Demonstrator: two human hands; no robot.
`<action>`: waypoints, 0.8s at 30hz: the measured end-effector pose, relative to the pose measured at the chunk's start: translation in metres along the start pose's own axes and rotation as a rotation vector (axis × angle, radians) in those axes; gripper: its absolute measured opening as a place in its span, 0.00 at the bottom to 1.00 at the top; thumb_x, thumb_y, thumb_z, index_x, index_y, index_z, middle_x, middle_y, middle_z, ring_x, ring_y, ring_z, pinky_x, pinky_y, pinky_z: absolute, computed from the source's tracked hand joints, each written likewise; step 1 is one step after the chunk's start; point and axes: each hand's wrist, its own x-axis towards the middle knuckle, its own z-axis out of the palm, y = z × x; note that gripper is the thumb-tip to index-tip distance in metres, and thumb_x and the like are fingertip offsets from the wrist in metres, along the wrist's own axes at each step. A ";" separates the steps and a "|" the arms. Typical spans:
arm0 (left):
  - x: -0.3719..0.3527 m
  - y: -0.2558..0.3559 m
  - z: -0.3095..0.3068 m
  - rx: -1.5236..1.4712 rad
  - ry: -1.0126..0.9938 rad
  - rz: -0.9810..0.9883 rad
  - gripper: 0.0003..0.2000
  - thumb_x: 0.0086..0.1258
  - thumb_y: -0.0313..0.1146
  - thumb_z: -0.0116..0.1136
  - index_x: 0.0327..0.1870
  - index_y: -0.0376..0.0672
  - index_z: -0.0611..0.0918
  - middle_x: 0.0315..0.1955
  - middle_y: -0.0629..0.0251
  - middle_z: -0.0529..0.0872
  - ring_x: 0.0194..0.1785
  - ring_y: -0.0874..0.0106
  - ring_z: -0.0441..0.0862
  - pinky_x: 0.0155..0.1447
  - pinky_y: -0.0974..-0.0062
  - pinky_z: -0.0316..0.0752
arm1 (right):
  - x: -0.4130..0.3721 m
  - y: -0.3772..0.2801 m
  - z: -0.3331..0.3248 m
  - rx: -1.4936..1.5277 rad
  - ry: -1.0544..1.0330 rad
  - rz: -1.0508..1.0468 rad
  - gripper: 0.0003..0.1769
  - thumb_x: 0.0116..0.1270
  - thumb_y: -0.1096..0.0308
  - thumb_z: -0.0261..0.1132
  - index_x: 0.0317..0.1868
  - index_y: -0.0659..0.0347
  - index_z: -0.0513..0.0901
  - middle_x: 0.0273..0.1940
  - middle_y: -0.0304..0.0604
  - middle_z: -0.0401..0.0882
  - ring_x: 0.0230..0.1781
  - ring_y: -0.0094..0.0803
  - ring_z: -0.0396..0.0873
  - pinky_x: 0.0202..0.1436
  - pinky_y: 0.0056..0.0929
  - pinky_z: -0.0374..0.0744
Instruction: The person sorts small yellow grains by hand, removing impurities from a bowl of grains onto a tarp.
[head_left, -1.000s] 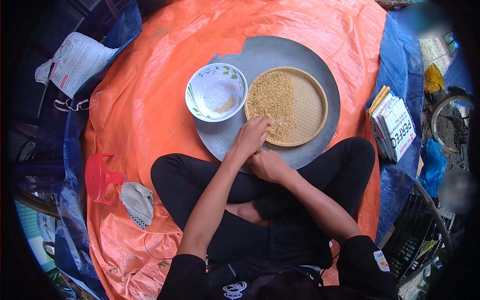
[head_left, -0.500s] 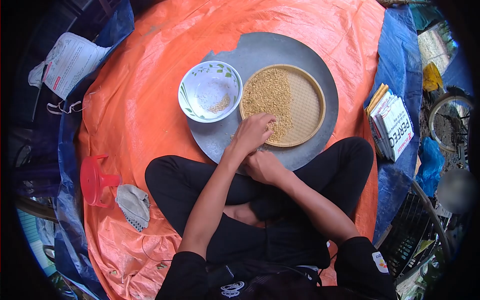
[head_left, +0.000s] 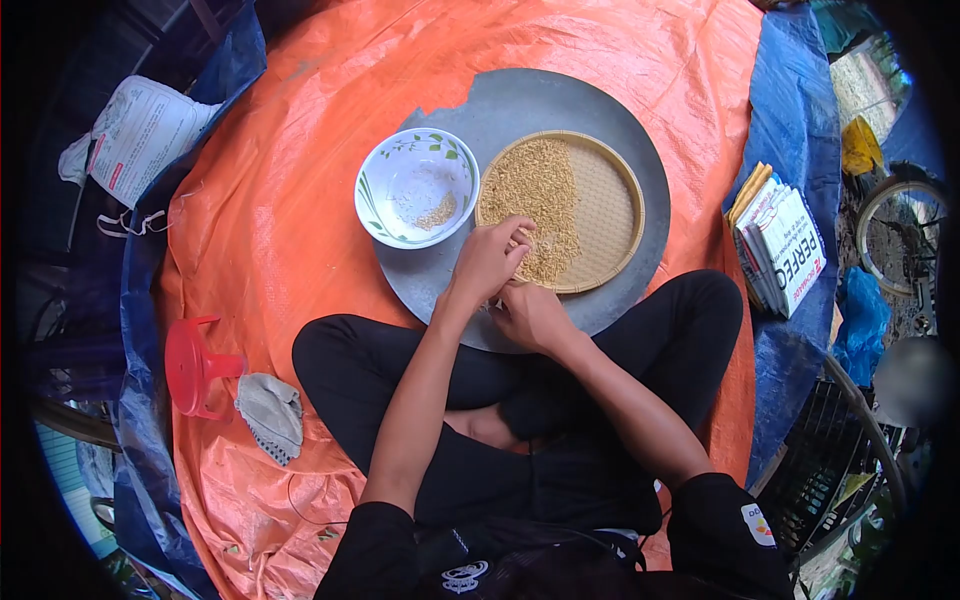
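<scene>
A round woven bamboo tray point(head_left: 612, 225) holds unhusked rice grains point(head_left: 545, 195), spread over its left side. My left hand point(head_left: 487, 262) is over the tray's lower left rim, fingertips curled together above the grains; anything between them is too small to make out. Just below and to the right, my right hand point(head_left: 535, 318) is closed at the tray's near edge, close to the left wrist. What its fingers hold, if anything, is hidden. Left of the tray stands a white bowl point(head_left: 400, 190) with green leaf patterns, a small heap of pale grains point(head_left: 437, 212) inside.
Tray and bowl rest on a grey round board point(head_left: 630, 130) with a chipped edge, laid on an orange tarp point(head_left: 330, 80). A red plastic stool point(head_left: 190, 367) and a grey cloth cap point(head_left: 270, 410) lie at left. Folded sacks point(head_left: 785, 245) sit at right.
My left fingertips have drawn back a little to the left over the grains. My right hand has shifted slightly upward, nearer the tray's rim. The view has moved slightly.
</scene>
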 end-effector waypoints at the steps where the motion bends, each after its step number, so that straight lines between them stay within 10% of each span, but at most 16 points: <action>1: 0.000 0.002 -0.003 -0.007 0.015 -0.022 0.16 0.66 0.22 0.66 0.55 0.40 0.85 0.37 0.58 0.93 0.38 0.65 0.92 0.44 0.68 0.84 | 0.004 -0.001 -0.005 0.004 0.018 0.049 0.10 0.61 0.68 0.67 0.39 0.66 0.84 0.32 0.57 0.86 0.33 0.56 0.86 0.41 0.53 0.83; 17: -0.001 -0.017 0.005 0.027 -0.075 0.044 0.15 0.63 0.25 0.69 0.51 0.40 0.86 0.34 0.64 0.92 0.36 0.74 0.89 0.44 0.72 0.83 | -0.002 -0.016 -0.018 -0.276 -0.088 0.031 0.13 0.60 0.62 0.67 0.31 0.66 0.86 0.31 0.55 0.87 0.32 0.53 0.87 0.39 0.50 0.84; 20: -0.001 -0.005 -0.009 -0.195 0.027 -0.040 0.12 0.66 0.25 0.69 0.50 0.39 0.87 0.36 0.68 0.91 0.39 0.79 0.86 0.46 0.76 0.81 | 0.008 -0.016 -0.048 -0.094 0.084 0.287 0.15 0.65 0.61 0.68 0.34 0.69 0.86 0.31 0.54 0.87 0.30 0.45 0.88 0.38 0.45 0.84; 24: 0.002 -0.015 -0.013 -0.659 0.015 -0.010 0.10 0.69 0.23 0.68 0.50 0.39 0.87 0.39 0.70 0.87 0.43 0.80 0.83 0.50 0.79 0.78 | 0.021 0.012 -0.041 0.906 0.290 0.369 0.16 0.76 0.62 0.65 0.50 0.69 0.86 0.34 0.37 0.85 0.33 0.21 0.80 0.40 0.24 0.81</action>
